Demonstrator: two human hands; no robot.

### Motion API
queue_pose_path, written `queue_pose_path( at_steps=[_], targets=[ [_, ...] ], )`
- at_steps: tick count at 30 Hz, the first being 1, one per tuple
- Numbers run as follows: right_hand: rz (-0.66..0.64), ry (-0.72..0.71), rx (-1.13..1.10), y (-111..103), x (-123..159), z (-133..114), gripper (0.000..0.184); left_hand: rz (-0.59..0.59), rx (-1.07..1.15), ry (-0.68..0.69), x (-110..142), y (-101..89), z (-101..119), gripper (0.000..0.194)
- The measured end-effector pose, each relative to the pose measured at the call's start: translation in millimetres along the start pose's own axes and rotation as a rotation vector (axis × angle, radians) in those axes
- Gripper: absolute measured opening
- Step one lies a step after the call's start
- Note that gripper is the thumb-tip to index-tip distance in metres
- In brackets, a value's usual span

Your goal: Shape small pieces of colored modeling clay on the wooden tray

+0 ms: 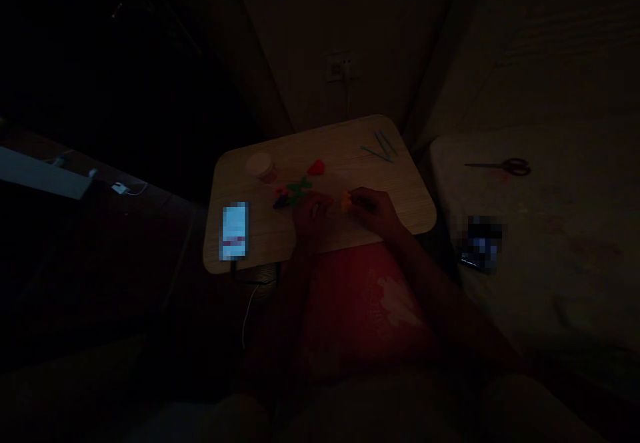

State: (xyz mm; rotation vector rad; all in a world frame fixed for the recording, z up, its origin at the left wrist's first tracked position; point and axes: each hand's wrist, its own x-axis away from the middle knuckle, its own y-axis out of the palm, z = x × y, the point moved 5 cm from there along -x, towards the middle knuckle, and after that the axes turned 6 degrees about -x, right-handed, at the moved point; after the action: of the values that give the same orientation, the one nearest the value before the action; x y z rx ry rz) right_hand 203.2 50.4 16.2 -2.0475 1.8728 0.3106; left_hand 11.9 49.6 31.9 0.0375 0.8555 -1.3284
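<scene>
In dim light, my right hand is over the small wooden table, its fingers closed on a small yellow-orange piece that looks like clay or a toy part. My left hand is just to the left, fingers curled in a pinch; whatever is in it, if anything, is too dark to make out. Beside and beyond the left hand lie green pieces, a dark blue or purple piece and a pinkish-red piece. A red piece lies farther back.
The table also bears a white-lidded tub, a lit phone and several thin blue sticks. On the pale surface at right are scissors and a blurred dark device. A wall socket holds a plug.
</scene>
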Motion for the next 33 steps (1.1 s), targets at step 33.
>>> queue_pose_path(
  at_steps=[33],
  targets=[
    [-0.080, -0.005, -0.039, 2.1, 1.8, 3.4, 0.032, 0.001, 0.196, -0.084, -0.6, 1.9, -6.2, 0.009]
  ],
)
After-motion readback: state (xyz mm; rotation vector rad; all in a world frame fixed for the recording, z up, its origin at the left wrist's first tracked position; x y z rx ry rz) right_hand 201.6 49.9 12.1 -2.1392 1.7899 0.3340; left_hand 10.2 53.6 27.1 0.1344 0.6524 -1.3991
